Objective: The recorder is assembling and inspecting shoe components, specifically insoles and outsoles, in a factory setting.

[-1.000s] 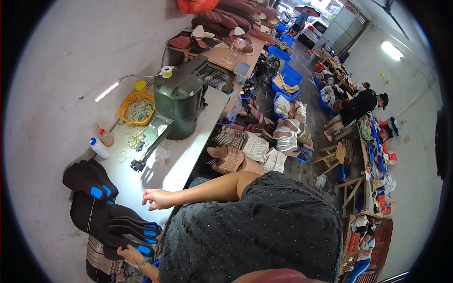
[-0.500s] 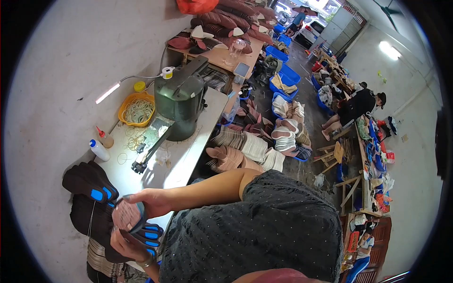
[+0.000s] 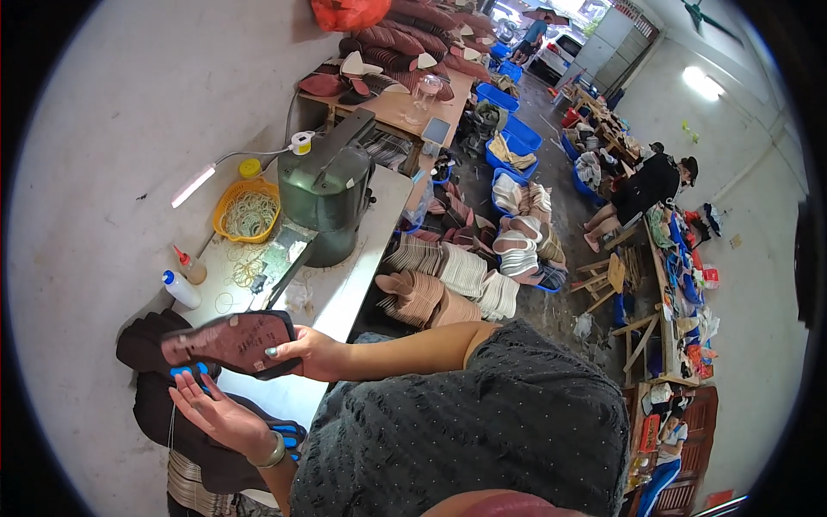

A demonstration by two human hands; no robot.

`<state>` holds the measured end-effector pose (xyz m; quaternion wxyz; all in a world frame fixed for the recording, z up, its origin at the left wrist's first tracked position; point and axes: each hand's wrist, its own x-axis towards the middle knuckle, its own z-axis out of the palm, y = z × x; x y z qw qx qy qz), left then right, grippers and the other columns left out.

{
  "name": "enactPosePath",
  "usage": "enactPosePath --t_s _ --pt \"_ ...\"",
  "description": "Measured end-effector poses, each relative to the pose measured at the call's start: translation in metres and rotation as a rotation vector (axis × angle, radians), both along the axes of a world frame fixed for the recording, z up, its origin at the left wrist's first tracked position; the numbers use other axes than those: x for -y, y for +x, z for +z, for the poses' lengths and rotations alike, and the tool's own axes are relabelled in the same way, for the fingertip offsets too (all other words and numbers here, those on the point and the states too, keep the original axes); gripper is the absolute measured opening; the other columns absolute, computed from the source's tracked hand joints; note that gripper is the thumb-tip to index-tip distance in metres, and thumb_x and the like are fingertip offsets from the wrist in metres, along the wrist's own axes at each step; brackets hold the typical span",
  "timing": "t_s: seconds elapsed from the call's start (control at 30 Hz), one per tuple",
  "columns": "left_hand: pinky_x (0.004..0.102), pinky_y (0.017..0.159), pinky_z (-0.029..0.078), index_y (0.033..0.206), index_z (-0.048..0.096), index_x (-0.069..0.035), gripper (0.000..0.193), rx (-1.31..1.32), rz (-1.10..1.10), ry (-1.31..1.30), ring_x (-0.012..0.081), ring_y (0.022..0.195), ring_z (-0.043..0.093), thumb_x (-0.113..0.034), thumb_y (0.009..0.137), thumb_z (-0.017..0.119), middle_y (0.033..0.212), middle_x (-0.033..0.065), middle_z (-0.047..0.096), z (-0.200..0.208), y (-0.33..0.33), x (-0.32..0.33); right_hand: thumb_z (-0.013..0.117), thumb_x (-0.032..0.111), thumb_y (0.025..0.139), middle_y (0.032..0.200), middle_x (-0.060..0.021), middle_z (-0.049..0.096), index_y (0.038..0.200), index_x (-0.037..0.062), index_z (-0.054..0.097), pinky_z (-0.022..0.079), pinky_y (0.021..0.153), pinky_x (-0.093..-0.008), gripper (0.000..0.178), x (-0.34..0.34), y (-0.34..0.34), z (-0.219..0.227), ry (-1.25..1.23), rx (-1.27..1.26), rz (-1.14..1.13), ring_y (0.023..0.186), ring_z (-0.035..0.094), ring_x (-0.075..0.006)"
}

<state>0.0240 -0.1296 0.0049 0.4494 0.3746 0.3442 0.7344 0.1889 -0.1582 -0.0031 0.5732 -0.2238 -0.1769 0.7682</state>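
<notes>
A reddish-brown insole (image 3: pixel 237 343) with a dark edge and handwritten marks lies flat in the air over the near end of the worktable. My right hand (image 3: pixel 312 353) grips its right end, thumb on the top face and the other fingers hidden beneath. Just below the insole, my left hand (image 3: pixel 226 420) is open, with the fingers stretched out and a bracelet at the wrist. It holds nothing. Stacks of black insoles (image 3: pixel 159 412) with blue patches sit under and beside both hands, one bundle tied with string.
A green machine (image 3: pixel 323 202) with a forward arm stands on the white worktable (image 3: pixel 379 220). Nearby are a yellow basket (image 3: pixel 274 215) of elastic bands, two squeeze bottles (image 3: pixel 182 289) and a lit lamp (image 3: pixel 193 186). Insole piles (image 3: pixel 422 297) lie on the floor. Other people are farther off.
My left hand has let go of the insole and opened. The insole, earlier between both hands, has turned to show its long face and stays in my right hand.
</notes>
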Motion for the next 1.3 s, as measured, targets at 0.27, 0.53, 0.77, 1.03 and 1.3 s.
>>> enactPosePath --t_s 0.27,0.53,0.77,1.03,1.3 --pt "0.0402 0.105 0.034 0.134 0.037 0.001 0.051 0.545 -0.765 -0.247 0.0267 0.124 0.044 -0.029 0.094 0.050 0.134 0.0139 0.044 -0.017 0.002 -0.004 0.061 0.002 0.083 0.115 -0.0155 0.058 0.123 -0.0029 0.048 0.045 0.097 -0.0387 0.043 0.001 -0.012 -0.006 0.082 -0.131 0.110 0.106 0.059 -0.0243" --pt "0.0347 0.098 0.041 0.120 0.053 0.000 0.031 0.565 -0.801 -0.511 0.0191 0.110 0.054 -0.011 0.091 0.054 0.118 0.0089 0.059 -0.024 0.014 -0.028 0.065 0.021 0.085 0.088 -0.0041 0.064 0.100 -0.0034 0.062 0.047 0.068 -0.0237 0.029 -0.022 0.046 -0.012 -0.035 0.559 0.170 0.077 0.058 -0.0094" --pt "0.0339 0.090 0.048 0.111 0.056 0.000 0.022 0.538 -0.810 -0.582 0.0188 0.098 0.061 -0.009 0.091 0.057 0.106 0.0097 0.063 -0.040 0.021 -0.031 0.065 0.022 0.085 0.082 -0.0052 0.066 0.087 -0.0023 0.067 0.046 0.068 -0.0225 0.025 -0.028 0.066 -0.036 0.046 0.667 0.377 0.074 0.059 -0.0087" --pt "0.0321 0.091 0.048 0.115 0.053 0.002 0.027 0.283 -0.778 -0.612 0.0174 0.099 0.060 -0.011 0.091 0.057 0.109 0.0091 0.061 -0.046 0.008 -0.038 0.065 0.016 0.086 0.092 -0.0057 0.067 0.103 -0.0043 0.063 0.048 0.080 -0.0247 0.026 -0.030 0.059 -0.050 0.145 0.778 0.362 0.085 0.061 -0.0105" --pt "0.0290 0.086 0.049 0.111 0.055 0.003 0.024 0.311 -0.749 -0.628 0.0155 0.096 0.061 -0.007 0.090 0.057 0.104 0.0086 0.063 -0.042 0.022 -0.025 0.069 0.013 0.081 0.097 -0.0111 0.068 0.108 0.0032 0.065 0.051 0.072 -0.0250 0.029 -0.077 0.046 -0.050 0.701 1.364 -0.092 0.080 0.065 -0.0143"
